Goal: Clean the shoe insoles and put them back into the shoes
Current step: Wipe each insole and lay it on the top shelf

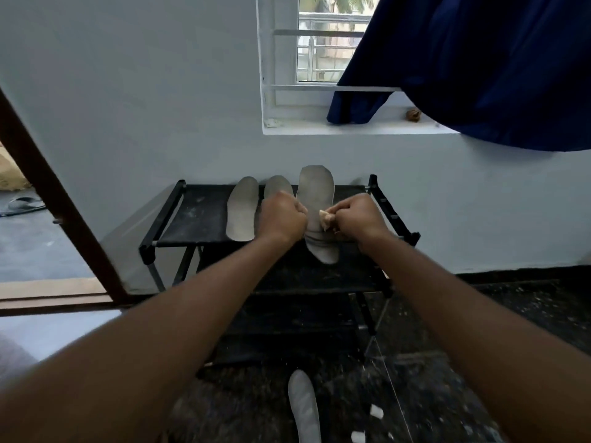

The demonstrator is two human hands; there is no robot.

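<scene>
Above the rack (192, 215), the left hand (281, 215) grips an insole (316, 187) upright, apparently steadying it while the right hand (361, 217) pinches a small cloth (324, 219) against it. Two other insoles (242, 209) lie on the rack.

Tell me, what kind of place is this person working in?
Likely a room at home: a black shoe rack holding insoles stands against the wall below a barred window with a blue curtain.

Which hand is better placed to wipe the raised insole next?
The right hand: it pinches the small pale cloth against the middle of the raised insole. The left hand grips the insole's left edge and seems to steady it, so it should probably keep that hold.
</scene>
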